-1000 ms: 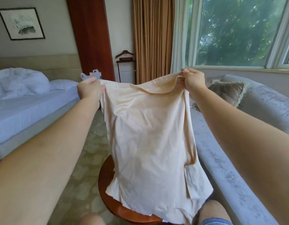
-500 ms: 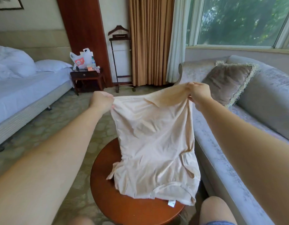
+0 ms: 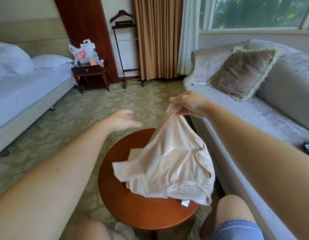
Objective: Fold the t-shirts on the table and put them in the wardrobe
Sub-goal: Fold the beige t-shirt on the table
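**Beige tee half on the tabletop, one hand holding it up**

Room first: a bed (image 3: pixel 25 94) with pale sheets fills the left side; a grey sofa (image 3: pixel 264 116) runs down the right; a tan curtain (image 3: pixel 157 37) hangs at the back. The round wooden tabletop (image 3: pixel 143 212) sits right in front of the person, between the knees and just beside the sofa.

The t-shirt (image 3: pixel 167 163) is beige and crumpled; its lower part lies on the right half of the tabletop, collar end nearest the person; the upper part rises in a bunched peak to the right hand (image 3: pixel 190 104). That hand's grip is pinched tight on the gathered cloth, held up above the far edge of the tabletop.

A fringed brown cushion (image 3: pixel 244 73) leans on the sofa back; a dark nightstand (image 3: pixel 88 71) stands by the bed.

The left hand (image 3: pixel 122 119) is a bit blurry; it hovers over the far left rim of the tabletop; its grip is slack, fingers spread, nothing in it, and it's clear of the cloth.

Small stuff: a white plastic bag (image 3: pixel 81 52) sits on the nightstand; a white label (image 3: pixel 185 203) pokes out by the collar.
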Motion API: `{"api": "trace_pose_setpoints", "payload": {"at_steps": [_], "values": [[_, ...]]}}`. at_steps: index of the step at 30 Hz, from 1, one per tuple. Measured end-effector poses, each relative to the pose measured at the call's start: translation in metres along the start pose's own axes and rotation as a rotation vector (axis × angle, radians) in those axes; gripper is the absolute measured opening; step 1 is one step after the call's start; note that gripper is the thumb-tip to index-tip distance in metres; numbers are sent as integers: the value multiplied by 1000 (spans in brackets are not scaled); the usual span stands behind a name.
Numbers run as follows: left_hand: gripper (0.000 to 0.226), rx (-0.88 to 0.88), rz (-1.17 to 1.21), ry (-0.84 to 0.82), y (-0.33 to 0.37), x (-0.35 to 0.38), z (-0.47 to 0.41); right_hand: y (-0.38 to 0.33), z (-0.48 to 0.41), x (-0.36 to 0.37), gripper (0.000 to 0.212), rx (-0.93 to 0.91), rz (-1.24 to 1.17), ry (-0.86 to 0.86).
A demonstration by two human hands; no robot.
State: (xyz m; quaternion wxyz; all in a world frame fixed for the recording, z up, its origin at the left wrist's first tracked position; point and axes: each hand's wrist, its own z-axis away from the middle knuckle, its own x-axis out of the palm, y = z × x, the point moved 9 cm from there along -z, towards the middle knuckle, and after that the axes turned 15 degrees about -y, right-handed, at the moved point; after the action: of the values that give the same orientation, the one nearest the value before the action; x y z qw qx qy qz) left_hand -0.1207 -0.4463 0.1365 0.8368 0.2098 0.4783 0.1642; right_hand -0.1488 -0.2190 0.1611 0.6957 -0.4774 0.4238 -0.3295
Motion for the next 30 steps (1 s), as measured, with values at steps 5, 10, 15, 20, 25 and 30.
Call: {"api": "trace_pose_setpoints", "payload": {"at_steps": [5,10,15,20,25,30], "values": [[77,294,157,51,86,11,2,-18,-4,45,41,-96,-52,-86],[24,219,35,48,85,16,-2,-20,2,43,48,-124,-73,-45],[60,189,-85,203,96,7,1,-20,3,46,54,-139,-132,-25],[68,135,363,187,76,3,-7,-18,3,44,43,-153,-297,-36],[60,262,949,235,71,-7,1,-2,10,45,7,-159,-158,111],[55,394,1163,292,88,-30,20,-15,7,60,43,-195,-74,114]]}}
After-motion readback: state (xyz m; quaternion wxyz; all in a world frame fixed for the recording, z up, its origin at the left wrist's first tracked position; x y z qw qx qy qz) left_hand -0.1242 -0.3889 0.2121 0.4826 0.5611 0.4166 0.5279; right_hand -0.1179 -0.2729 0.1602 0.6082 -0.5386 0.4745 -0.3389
